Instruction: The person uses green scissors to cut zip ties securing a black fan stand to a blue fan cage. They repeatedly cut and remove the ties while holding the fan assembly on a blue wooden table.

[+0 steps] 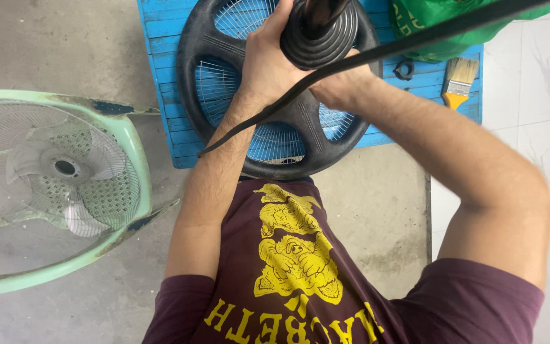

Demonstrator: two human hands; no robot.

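While the camera looked straight down, both hands met over a black fan guard that lay on a blue slatted worktop. The guard was a round black frame with broad spokes and white wire mesh between them; its near edge hung past the worktop's front, just above the person's maroon shirt.

At the guard's centre stood a black ribbed motor housing, upright and pointing towards the camera. The left hand was closed around the housing's left side, fingers curled over its top edge. The right hand was pressed against the housing from below and to the right; most of it was hidden behind the housing and a cable, so how far its fingers were closed could not be told.

A black cable ran slantwise from the upper right, across the right wrist and the left forearm, ending loose near the guard's lower left rim.

On the worktop to the right lay a paintbrush with a yellow handle, a small black ring beside it, and a green bag behind them. On the concrete floor to the left rested a pale green fan, face up, with its blades showing through the grille.
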